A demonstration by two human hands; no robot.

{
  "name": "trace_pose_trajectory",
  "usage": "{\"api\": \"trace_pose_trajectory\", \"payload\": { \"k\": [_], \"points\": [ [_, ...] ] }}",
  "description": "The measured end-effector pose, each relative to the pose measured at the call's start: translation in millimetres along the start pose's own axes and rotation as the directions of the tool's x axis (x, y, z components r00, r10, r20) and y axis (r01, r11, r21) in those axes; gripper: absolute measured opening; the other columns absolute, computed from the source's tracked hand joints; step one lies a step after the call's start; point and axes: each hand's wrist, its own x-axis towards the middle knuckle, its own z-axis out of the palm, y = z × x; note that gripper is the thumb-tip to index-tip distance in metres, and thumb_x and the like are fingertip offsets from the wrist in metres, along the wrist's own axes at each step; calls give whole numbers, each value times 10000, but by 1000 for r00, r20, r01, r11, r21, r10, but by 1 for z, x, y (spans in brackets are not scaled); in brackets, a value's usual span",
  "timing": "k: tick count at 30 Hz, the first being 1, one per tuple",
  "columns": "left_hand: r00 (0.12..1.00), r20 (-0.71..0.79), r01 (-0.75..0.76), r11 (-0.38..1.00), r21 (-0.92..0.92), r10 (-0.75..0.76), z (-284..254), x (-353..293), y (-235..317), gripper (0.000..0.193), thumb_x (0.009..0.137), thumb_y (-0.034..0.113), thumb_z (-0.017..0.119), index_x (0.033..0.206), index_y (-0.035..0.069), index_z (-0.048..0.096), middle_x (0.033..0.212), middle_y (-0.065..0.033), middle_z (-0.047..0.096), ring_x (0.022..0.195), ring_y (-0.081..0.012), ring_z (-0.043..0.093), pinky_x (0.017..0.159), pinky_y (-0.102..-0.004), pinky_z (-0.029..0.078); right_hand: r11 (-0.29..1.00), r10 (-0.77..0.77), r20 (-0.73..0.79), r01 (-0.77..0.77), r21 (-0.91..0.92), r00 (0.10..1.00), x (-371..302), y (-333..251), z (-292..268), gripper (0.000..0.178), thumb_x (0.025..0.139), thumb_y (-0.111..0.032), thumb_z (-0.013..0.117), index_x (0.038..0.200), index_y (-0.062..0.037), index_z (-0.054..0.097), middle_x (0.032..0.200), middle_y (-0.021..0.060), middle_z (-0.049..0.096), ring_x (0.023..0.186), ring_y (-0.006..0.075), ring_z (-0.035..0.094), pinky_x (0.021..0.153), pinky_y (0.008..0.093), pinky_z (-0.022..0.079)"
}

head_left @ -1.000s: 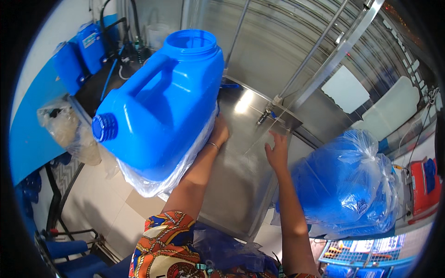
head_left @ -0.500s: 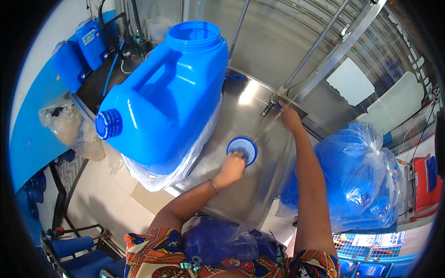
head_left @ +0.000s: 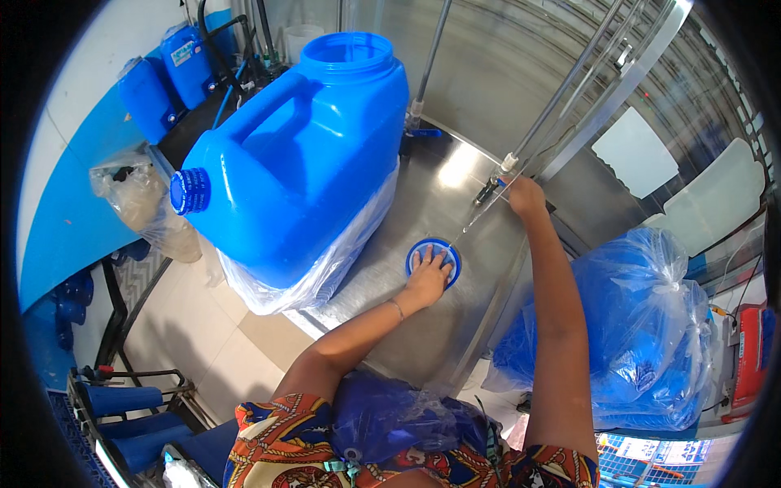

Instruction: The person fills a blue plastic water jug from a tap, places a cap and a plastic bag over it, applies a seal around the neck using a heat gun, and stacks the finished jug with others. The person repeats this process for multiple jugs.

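- Far left: two small blue canisters (head_left: 167,85) stand against the blue-and-white wall, one bearing a pale rectangular label; below them hangs a clear plastic bag (head_left: 134,191) of brownish contents.
- Left of centre: a large blue jerrycan (head_left: 301,163) lies tilted on the steel tabletop (head_left: 423,325), its lower half sleeved in clear plastic film, its small ribbed cap (head_left: 189,191) toward the person's left and its wide mouth open at the top.
- Centre: the left hand (head_left: 429,272) rests flat, fingers spread, on a round blue lid (head_left: 433,260) that lies on the tabletop just right of the jerrycan (the lid's rim shows around the hand).
- Right of centre: the right hand (head_left: 525,195) is closed about the tap (head_left: 492,189) at the foot of a slanting pipe; a thin stream appears to run from it toward the lid.
- Advice, as a judgement: the lid is best kept pressed flat directly under the stream, and the tap turned gently so the water does not splash.
- Right: a bulging blue plastic sack (head_left: 643,325), knotted at its top, sits beside the tabletop; a red device (head_left: 748,358) stands at the far edge (details unclear).
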Motion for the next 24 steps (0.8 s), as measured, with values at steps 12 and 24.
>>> {"api": "trace_pose_trajectory", "payload": {
  "k": [12,24],
  "points": [
    [967,240,221,764,-606,-89,-26,34,-26,319,948,155,486,1245,146,605,1330,-130,543,1299,-299,433,1096,-419,315,999,4,-107,1,52,994,0,0,7,358,944,-303,443,892,-84,722,871,199,682,839,360,665,747,473,504],
    [986,164,0,999,-43,7,-41,-6,6,408,881,150,518,1273,49,570,1373,-200,463,1329,-406,355,1058,-459,365,983,154,-222,-172,-62,963,-16,-31,18,347,947,-282,482,1129,-17,609,1130,184,589,1205,382,487,924,558,392]
  ]
}}
